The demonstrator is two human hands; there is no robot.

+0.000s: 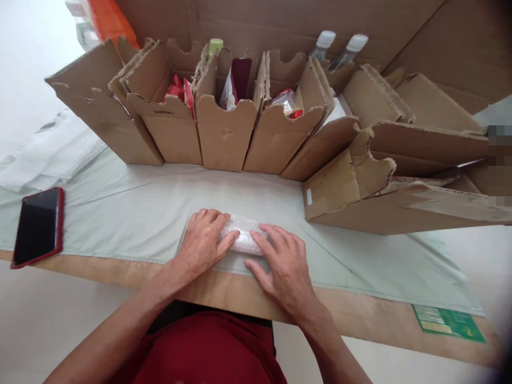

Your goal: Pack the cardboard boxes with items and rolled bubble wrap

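A small packet wrapped in clear bubble wrap (242, 234) lies on a pale grey sheet (132, 213) near the table's front edge. My left hand (204, 240) rests on the packet's left end with fingers stretched flat over it. My right hand (282, 261) lies on its right end, fingers spread and pressing down. Neither hand grips the packet; both lie on top of it.
A row of open cardboard bins (224, 128) with snack packets stands behind, more bins (360, 176) lying tilted at right. Two bottles (338, 48) stand at the back. A red-cased phone (38, 226) lies at left, a green label (448, 321) at front right.
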